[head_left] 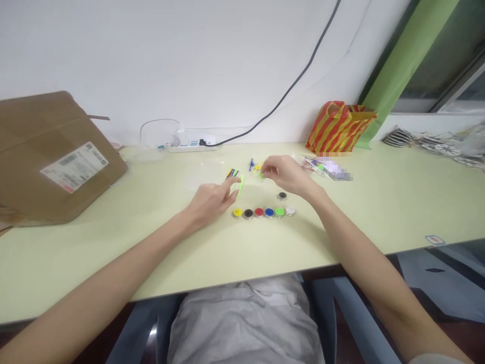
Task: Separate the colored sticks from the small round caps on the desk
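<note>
My left hand (pixel 215 201) is closed on a bright green strip (pixel 241 185) that stands up between thumb and forefinger. Just behind its fingertips lies a small bundle of coloured sticks (pixel 232 173). My right hand (pixel 282 173) has its fingers pinched together over a small green piece (pixel 261 175). Beside it are yellow pieces (pixel 257 167) and a blue piece (pixel 251 164). In front of the hands runs a row of small round pots with coloured lids, from a yellow one (pixel 237 213) to a white one (pixel 290 212). Another dark-lidded pot (pixel 282 195) sits behind the row.
A cardboard box (pixel 56 162) fills the table's left. A power strip (pixel 189 146) with a black cable lies by the wall. A striped bag (pixel 339 129), a phone (pixel 333 169) and small packets are behind my right hand. Striped discs (pixel 435 144) lie far right.
</note>
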The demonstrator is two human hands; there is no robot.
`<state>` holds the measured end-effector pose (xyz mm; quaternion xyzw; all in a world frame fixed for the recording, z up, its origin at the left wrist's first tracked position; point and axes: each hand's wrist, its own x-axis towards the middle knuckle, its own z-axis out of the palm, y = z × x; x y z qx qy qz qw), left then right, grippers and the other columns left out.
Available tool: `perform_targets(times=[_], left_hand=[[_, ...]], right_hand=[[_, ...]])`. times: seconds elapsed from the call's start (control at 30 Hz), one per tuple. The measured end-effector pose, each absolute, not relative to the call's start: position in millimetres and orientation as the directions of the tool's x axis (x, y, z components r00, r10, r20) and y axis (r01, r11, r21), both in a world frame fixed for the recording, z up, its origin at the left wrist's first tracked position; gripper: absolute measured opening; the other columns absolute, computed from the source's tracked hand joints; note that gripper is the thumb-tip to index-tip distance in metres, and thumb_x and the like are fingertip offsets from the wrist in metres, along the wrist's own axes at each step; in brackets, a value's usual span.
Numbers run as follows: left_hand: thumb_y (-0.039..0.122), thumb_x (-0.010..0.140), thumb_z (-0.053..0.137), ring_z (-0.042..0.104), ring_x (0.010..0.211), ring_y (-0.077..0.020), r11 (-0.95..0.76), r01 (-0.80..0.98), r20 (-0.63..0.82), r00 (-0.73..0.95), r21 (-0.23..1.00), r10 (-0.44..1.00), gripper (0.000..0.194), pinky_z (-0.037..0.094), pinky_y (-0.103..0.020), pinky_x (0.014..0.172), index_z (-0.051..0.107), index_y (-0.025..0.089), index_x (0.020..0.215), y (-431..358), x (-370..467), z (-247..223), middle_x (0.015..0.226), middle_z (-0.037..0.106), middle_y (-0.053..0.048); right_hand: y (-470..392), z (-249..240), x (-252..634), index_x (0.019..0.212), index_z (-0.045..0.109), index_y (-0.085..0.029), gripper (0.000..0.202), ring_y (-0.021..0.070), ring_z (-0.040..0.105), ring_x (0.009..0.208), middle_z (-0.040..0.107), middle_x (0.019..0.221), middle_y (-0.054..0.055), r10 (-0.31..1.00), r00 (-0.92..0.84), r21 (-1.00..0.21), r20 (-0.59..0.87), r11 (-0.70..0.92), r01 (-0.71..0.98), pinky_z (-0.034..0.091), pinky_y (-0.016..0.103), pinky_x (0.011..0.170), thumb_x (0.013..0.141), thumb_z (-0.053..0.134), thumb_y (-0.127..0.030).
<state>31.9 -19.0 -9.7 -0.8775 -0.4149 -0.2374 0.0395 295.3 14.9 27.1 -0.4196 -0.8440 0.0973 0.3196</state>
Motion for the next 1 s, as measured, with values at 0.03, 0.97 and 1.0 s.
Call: perform_targets(times=[0.03,0.97,1.0], left_hand=[[0.031,0.101,0.04,0.052,0.052,-0.0139,-0.655,0.746,0.444,0.549,0.121,0.708,0.033,0.033,-0.024,0.059,0.055,0.02,0.128,-19.1,31.9,-9.7,0.058,0.052,0.007],[0.027,0.101,0.037,0.068,0.072,-0.0182,-0.736,0.668,0.404,0.646,0.111,0.647,0.033,0.046,-0.028,0.067,0.066,0.018,0.115,-17.2,31.3,-11.5,0.086,0.074,-0.005],[0.026,0.102,0.037,0.069,0.079,-0.0191,-0.763,0.636,0.404,0.671,0.117,0.622,0.032,0.048,-0.029,0.072,0.066,0.018,0.113,-17.1,31.9,-11.8,0.093,0.075,-0.006]], right_hand=[[15.1,27.7,297.9,0.08,0.07,-0.018,0.009,0.0158,0.059,0.075,0.071,0.085,0.004,0.784,-0.447,-0.393,0.43,0.609,0.689,0.039,0.028,0.067,0.085,0.063,-0.016],[1.7,37.7,306.8,0.076,0.07,-0.018,0.009,0.0139,0.059,0.064,0.071,0.078,0.003,0.878,-0.478,-0.354,0.022,0.454,0.818,0.036,0.027,0.057,0.079,0.064,-0.011],[3.2,34.6,306.0,0.074,0.07,-0.018,0.01,0.0144,0.059,0.063,0.071,0.077,0.004,0.878,-0.479,-0.348,0.007,0.451,0.822,0.036,0.028,0.057,0.078,0.065,-0.011]])
